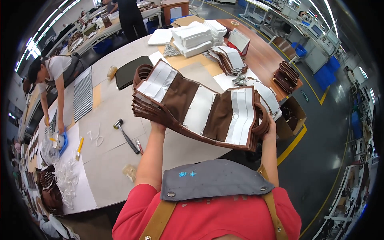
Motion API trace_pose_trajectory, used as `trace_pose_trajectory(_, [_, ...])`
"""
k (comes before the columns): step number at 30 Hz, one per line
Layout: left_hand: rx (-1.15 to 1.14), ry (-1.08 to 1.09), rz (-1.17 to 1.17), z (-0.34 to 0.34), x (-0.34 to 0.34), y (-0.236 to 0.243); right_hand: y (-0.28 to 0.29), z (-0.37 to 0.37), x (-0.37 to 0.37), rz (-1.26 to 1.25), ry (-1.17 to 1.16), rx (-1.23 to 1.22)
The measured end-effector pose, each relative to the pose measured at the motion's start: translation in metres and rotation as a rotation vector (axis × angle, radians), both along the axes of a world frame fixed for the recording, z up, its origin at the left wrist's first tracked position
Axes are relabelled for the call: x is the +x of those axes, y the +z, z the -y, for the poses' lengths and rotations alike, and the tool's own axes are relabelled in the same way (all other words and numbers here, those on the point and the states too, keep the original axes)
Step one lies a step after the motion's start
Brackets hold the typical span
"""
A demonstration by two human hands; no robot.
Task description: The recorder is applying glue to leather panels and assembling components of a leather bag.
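Fingers of both hands — left hand point(157, 127), right hand point(272, 125) — grip a stack of brown leather pieces point(200, 107) (white-lined) from beneath, above the worktop point(116, 160); a hammer point(125, 136) lies left of them.

The scene is brightly and evenly lit by rows of ceiling strip lights point(38, 34), seen as blown-out streaks at the upper left and upper right. Only soft shadows are cast on the bench point(112, 116), and mild glare is seen on the floor point(332, 132). Straight edges are bent by fisheye distortion, and the corners are blacked out.
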State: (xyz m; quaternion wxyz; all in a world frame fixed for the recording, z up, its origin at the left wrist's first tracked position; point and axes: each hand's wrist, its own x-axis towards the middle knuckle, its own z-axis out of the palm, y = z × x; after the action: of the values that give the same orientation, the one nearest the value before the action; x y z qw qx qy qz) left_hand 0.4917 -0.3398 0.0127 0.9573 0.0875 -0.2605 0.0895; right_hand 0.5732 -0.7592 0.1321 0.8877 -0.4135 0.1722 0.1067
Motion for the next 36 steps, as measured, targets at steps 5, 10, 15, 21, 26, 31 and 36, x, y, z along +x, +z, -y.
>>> trace_pose_trajectory(5, [-0.006, -0.046, -0.223, 0.051, 0.004, -0.004, -0.015, 0.039, -0.047, -0.01, -0.061, 0.049])
trace_pose_trajectory(10, [0.014, -0.087, -0.503, 0.095, 0.0, -0.008, -0.035, 0.076, -0.082, -0.152, -0.286, 0.006])
trace_pose_trajectory(15, [0.06, -0.1, -0.789, 0.12, 0.014, -0.003, -0.036, 0.092, -0.1, -0.18, -0.371, 0.012])
trace_pose_trajectory(21, [0.104, -0.052, -1.061, 0.134, 0.035, 0.01, -0.03, 0.098, -0.096, -0.153, -0.419, 0.029])
trace_pose_trajectory(26, [-0.008, -0.077, -1.051, 0.134, 0.047, 0.011, -0.038, 0.111, -0.082, -0.129, -0.394, 0.089])
trace_pose_trajectory(31, [-0.343, -0.388, -0.499, 0.105, 0.052, -0.044, -0.033, 0.107, -0.068, -0.18, -0.415, 0.045])
trace_pose_trajectory(36, [-0.121, -0.288, -0.504, 0.112, 0.056, -0.027, -0.044, 0.107, -0.06, -0.147, -0.392, 0.099])
